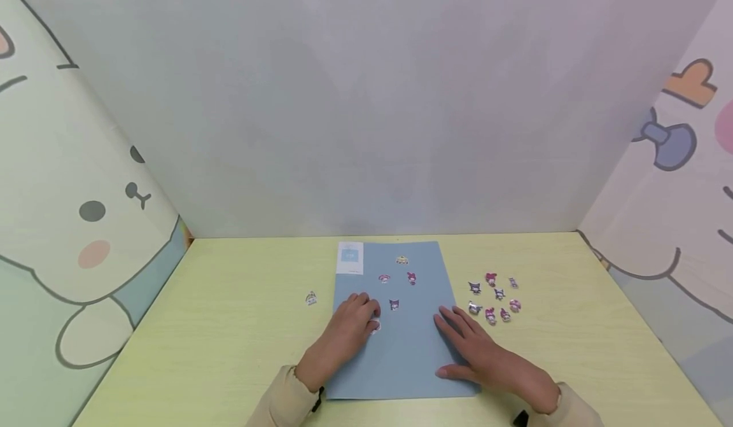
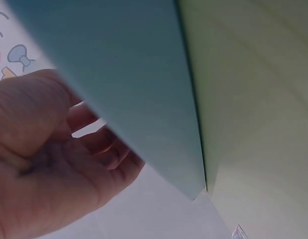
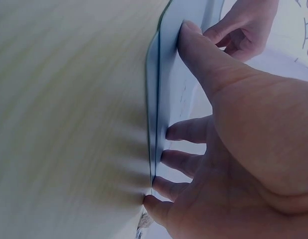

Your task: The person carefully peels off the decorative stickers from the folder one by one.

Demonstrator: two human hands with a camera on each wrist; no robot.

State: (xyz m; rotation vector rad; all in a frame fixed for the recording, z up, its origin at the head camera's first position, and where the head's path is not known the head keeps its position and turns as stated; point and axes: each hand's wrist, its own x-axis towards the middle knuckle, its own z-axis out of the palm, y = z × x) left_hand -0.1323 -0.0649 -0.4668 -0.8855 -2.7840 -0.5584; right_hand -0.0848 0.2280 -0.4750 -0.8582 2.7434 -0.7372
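Note:
A blue folder (image 1: 412, 350) lies on the table, with a few small character stickers on its upper half, among them a dark one (image 1: 394, 305). My left hand (image 1: 343, 328) is over the folder's left side, fingers curled, holding a pale round sticker (image 1: 375, 327) at the thumb tip, close to the blue surface. In the left wrist view the folder (image 2: 129, 84) hides part of that hand (image 2: 59, 149). My right hand (image 1: 487, 354) rests with spread fingers on the folder's right edge; the right wrist view shows its thumb and fingertips along that edge (image 3: 166, 89).
Several loose stickers (image 1: 490, 315) are scattered on the table right of the folder. One more sticker (image 1: 311, 298) lies to its left. A white label (image 1: 350, 266) is at the folder's top left corner. Behind the table stands a plain pale wall (image 1: 366, 109), with cartoon-printed panels at both sides.

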